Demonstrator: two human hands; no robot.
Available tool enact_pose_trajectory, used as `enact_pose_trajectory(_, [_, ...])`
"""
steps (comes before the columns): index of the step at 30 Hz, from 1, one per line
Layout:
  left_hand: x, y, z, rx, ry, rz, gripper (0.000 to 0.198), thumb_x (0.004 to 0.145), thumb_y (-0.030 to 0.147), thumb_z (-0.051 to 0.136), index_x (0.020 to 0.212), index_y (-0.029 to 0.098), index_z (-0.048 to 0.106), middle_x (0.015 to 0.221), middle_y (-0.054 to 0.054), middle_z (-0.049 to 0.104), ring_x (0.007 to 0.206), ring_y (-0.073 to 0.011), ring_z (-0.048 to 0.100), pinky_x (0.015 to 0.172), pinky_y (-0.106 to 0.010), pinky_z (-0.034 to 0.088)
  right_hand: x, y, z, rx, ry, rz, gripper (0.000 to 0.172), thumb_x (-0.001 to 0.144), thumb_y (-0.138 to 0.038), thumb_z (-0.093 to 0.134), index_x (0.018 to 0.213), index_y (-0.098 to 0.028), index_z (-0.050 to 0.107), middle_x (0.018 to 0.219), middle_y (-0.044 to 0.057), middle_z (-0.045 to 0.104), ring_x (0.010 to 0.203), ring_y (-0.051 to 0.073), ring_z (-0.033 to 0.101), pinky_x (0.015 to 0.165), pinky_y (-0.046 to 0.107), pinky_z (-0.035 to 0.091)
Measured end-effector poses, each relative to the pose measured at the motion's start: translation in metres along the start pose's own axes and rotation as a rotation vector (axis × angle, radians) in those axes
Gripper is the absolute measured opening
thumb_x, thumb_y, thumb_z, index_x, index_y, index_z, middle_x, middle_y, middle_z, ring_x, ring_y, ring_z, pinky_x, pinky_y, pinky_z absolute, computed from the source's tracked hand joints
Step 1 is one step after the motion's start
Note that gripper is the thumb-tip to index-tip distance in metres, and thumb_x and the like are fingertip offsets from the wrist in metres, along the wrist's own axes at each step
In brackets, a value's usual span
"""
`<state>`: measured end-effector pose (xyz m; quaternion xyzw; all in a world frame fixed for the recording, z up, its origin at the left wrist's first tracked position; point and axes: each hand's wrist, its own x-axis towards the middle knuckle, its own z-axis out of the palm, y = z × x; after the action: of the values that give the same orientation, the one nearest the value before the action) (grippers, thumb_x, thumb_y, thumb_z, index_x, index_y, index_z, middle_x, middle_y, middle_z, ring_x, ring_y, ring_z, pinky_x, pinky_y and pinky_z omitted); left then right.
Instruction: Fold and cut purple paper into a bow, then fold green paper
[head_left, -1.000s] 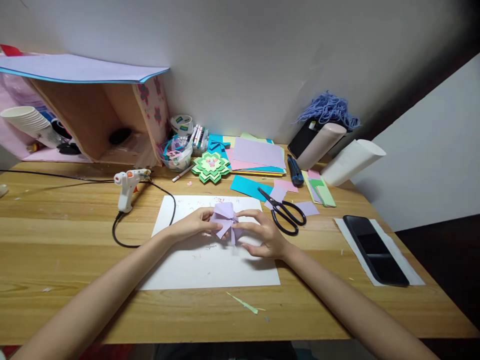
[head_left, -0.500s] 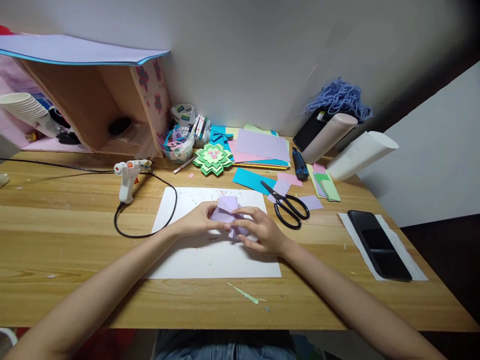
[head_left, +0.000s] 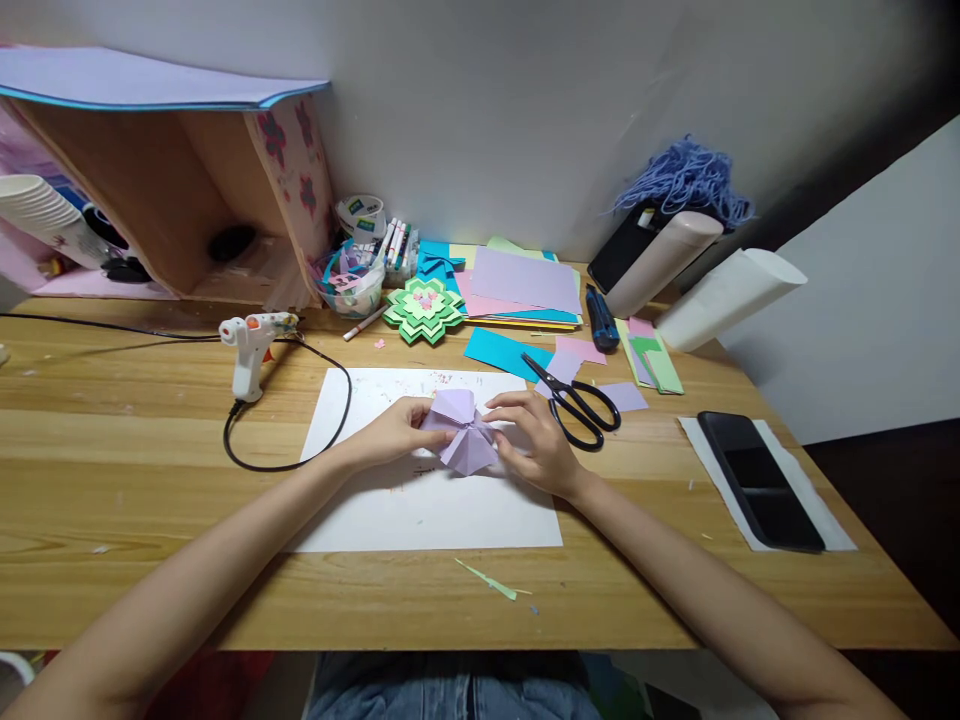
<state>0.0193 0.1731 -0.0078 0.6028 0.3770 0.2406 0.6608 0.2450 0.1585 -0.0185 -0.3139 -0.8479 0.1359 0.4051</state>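
A folded piece of lilac paper (head_left: 466, 445), fanned into several flaps around a pinched centre, is held above a white sheet (head_left: 420, 520). My left hand (head_left: 401, 430) grips its left side, thumb in front and fingers partly hidden behind. On the right edge, my right hand (head_left: 536, 442) has its thumb and fingertips closed on a flap. Black-handled scissors (head_left: 577, 400) lie just beyond the right hand, partly over lilac scraps. A green layered paper flower (head_left: 424, 311) rests behind the white sheet.
A white glue gun (head_left: 253, 350) with a looped black cord stands left, near an open cardboard box (head_left: 292, 190). Coloured paper (head_left: 525, 280), a blue cutter (head_left: 601, 318) and paper rolls (head_left: 735, 300) sit at the back. A phone (head_left: 757, 480) lies right; green scraps (head_left: 487, 580) lie in front.
The lilac paper's front flaps have spread out into a fan shape. My right hand has shifted slightly right and up, from over the paper to its right edge. The view has tilted a little.
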Motion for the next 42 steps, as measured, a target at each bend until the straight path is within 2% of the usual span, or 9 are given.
enact_pose_trajectory(5, [-0.001,0.002,0.001,-0.006,0.010,-0.001,0.029,0.076,0.034,0.063,0.095,0.012,0.066,0.096,-0.008,0.067,0.081,-0.0160,0.059,0.072,-0.027,0.044,0.000,0.005,-0.006,-0.035,-0.033,-0.092,0.033,0.074,-0.009,0.056,0.103,-0.025,0.054,0.103,0.007,0.055,0.096,0.021,0.055,0.081,0.039,0.048])
enact_pose_trajectory(11, [-0.001,0.002,0.001,0.007,0.029,-0.019,0.031,0.075,0.034,0.063,0.096,0.012,0.065,0.093,-0.008,0.067,0.080,-0.0163,0.059,0.072,-0.028,0.044,-0.001,0.006,-0.007,-0.081,-0.116,-0.243,0.035,0.072,-0.021,0.065,0.106,-0.026,0.055,0.107,0.007,0.057,0.099,0.020,0.056,0.081,0.035,0.048])
enact_pose_trajectory(18, [-0.001,0.002,0.003,-0.004,0.032,0.051,0.041,0.074,0.031,0.064,0.110,0.013,0.059,0.106,-0.009,0.063,0.091,-0.0192,0.058,0.079,-0.030,0.044,-0.002,0.002,-0.003,-0.028,-0.099,-0.206,0.030,0.073,-0.019,0.061,0.102,-0.025,0.057,0.105,0.008,0.058,0.096,0.021,0.056,0.080,0.036,0.048])
enact_pose_trajectory(24, [-0.001,0.003,0.005,0.013,0.056,0.076,0.041,0.074,0.034,0.064,0.110,0.016,0.059,0.109,-0.009,0.062,0.096,-0.0208,0.057,0.083,-0.032,0.044,0.000,-0.001,-0.003,0.019,-0.076,-0.178,0.023,0.076,-0.017,0.058,0.097,-0.025,0.058,0.098,0.007,0.060,0.091,0.020,0.058,0.076,0.036,0.048])
enact_pose_trajectory(27, [-0.002,0.004,0.005,0.002,0.061,0.062,0.037,0.073,0.033,0.065,0.106,0.016,0.060,0.105,-0.008,0.062,0.089,-0.0181,0.059,0.078,-0.030,0.046,-0.001,-0.003,-0.002,0.057,-0.041,-0.115,0.020,0.078,-0.014,0.057,0.095,-0.024,0.059,0.094,0.006,0.060,0.087,0.019,0.058,0.073,0.034,0.049])
enact_pose_trajectory(30, [-0.004,0.007,0.005,-0.032,0.019,0.041,0.033,0.073,0.032,0.065,0.101,0.014,0.060,0.087,-0.006,0.065,0.074,-0.0144,0.060,0.069,-0.027,0.046,-0.001,-0.007,-0.001,0.133,0.020,0.034,0.014,0.079,-0.014,0.058,0.090,-0.023,0.059,0.094,0.006,0.058,0.089,0.019,0.057,0.078,0.036,0.048])
enact_pose_trajectory(34, [-0.006,0.007,0.006,-0.045,-0.012,0.004,0.034,0.075,0.035,0.065,0.100,0.013,0.059,0.076,-0.005,0.064,0.067,-0.0137,0.060,0.061,-0.026,0.045,0.002,-0.011,0.002,0.238,0.090,0.259,0.005,0.078,-0.020,0.060,0.080,-0.021,0.056,0.113,0.008,0.050,0.108,0.022,0.050,0.092,0.043,0.043])
enact_pose_trajectory(37, [-0.007,0.007,0.006,-0.037,-0.030,-0.022,0.032,0.075,0.036,0.064,0.097,0.012,0.060,0.075,-0.005,0.064,0.066,-0.0138,0.060,0.059,-0.026,0.045,0.002,-0.010,0.005,0.393,0.058,0.337,0.008,0.080,-0.023,0.059,0.075,-0.020,0.053,0.121,0.008,0.049,0.113,0.022,0.048,0.094,0.043,0.042])
enact_pose_trajectory(42, [-0.007,0.007,0.006,0.025,-0.058,-0.025,0.028,0.076,0.035,0.062,0.092,0.012,0.061,0.074,-0.005,0.064,0.065,-0.0125,0.058,0.059,-0.025,0.043,-0.004,-0.004,0.012,0.542,0.070,0.410,0.009,0.080,-0.026,0.061,0.079,-0.019,0.055,0.084,0.004,0.062,0.082,0.017,0.059,0.076,0.034,0.049])
